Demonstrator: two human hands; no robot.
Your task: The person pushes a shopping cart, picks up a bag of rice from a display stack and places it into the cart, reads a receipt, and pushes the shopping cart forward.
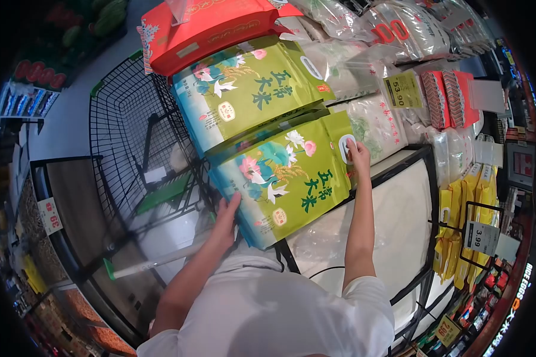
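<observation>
A green and blue rice bag (286, 178) with lotus flowers and birds lies directly before my body. My right hand (358, 156) is closed on the bag's white-rimmed handle opening at its right end. At the bag's lower left edge rests my left hand (225, 217), its fingers against the blue side and partly hidden there. Just beyond, a second matching green bag (250, 89) lies alongside the first. A red rice package (211, 33) sits above that one.
A black wire shopping cart (131, 113) with green trim stands at the left. Clear rice bags (378, 122) lie to the right, near red-striped packs (449, 98) and a price sign (402, 89). Yellow packets (467, 220) hang at the right. A white-filled bin (381, 238) is beside my right arm.
</observation>
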